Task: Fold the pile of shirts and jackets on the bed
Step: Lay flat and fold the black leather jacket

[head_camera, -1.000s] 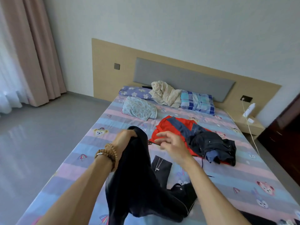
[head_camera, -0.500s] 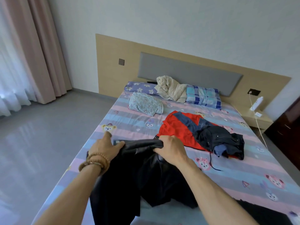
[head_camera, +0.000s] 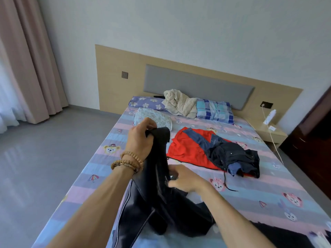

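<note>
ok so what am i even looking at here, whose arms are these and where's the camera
There is no machine here: the arms belong to a person, and the one picture comes from a wide-angle camera worn on their head, looking forward and down. The left hand, with bead bracelets on the wrist, holds up a black jacket. The right hand has its grip lower on the same jacket. Beyond them on the cartoon-print bed sheet lies a pile: a red garment, jeans and a dark jacket. Pillows and a cream blanket sit by the headboard.

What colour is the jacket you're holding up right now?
Black, with a slight sheen; the jacket shows best in the head view, the only one.
</note>
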Tool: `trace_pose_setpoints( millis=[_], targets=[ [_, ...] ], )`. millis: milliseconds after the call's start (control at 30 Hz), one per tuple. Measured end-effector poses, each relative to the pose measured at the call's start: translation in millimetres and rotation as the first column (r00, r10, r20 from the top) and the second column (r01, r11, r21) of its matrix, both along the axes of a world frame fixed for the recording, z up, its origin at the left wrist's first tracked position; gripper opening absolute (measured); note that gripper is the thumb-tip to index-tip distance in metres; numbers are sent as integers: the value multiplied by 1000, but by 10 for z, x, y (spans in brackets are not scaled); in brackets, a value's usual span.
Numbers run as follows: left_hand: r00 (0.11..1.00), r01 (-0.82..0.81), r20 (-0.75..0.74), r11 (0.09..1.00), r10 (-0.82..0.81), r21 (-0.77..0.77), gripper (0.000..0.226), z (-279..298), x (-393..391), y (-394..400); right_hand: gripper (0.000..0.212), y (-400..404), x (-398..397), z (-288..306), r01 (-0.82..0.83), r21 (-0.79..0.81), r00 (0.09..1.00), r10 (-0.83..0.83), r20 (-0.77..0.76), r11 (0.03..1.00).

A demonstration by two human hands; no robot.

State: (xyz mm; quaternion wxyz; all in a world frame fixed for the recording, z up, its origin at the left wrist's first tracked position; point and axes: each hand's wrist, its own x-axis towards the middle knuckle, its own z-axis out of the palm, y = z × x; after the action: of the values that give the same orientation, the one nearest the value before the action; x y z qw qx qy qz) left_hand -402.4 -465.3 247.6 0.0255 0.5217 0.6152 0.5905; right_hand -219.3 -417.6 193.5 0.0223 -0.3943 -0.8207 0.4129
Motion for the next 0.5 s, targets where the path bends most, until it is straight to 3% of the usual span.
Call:
trace_pose_setpoints(
  millis=[33,100,167,200,267,333,367,400,433,500],
  targets=[
    [999,42,-10,999,-41,27,35,70,50,35,21,-15,-63,-79,8,56,1000,-9,27,998],
    [998,41,39,997,-43,63,38,125,83,48,24,21,-148,-189,51,201,997,-60,42,978],
    [994,-66,87,997,64,30,40,117,15,-23,16,118,-114,-159,127,369,988,-152,40,921],
    [985,-149,91,989,149,-9,40,70,-48,-68,10,201,-61,-95,156,513,979,-201,34,844],
    [955,-252,132,963,264,-98,36,-78,-189,-158,21,379,85,121,177,815,960,-281,-19,551],
    [911,-233,323,966,256,-108,32,-179,-262,-226,37,455,170,349,127,947,977,-200,-68,296],
    [871,-218,437,974,223,-62,31,-170,-277,-241,42,435,168,428,123,959,983,-165,-82,257],
    [827,-216,528,976,194,-19,29,-125,-289,-241,44,408,170,433,134,959,984,-144,-100,249],
    [795,-212,582,977,169,7,28,-68,-309,-229,44,367,181,420,152,932,982,-160,-103,328],
    [836,-143,535,990,118,5,27,71,-336,-216,32,349,231,280,214,822,967,-234,-102,528]
  ],
)
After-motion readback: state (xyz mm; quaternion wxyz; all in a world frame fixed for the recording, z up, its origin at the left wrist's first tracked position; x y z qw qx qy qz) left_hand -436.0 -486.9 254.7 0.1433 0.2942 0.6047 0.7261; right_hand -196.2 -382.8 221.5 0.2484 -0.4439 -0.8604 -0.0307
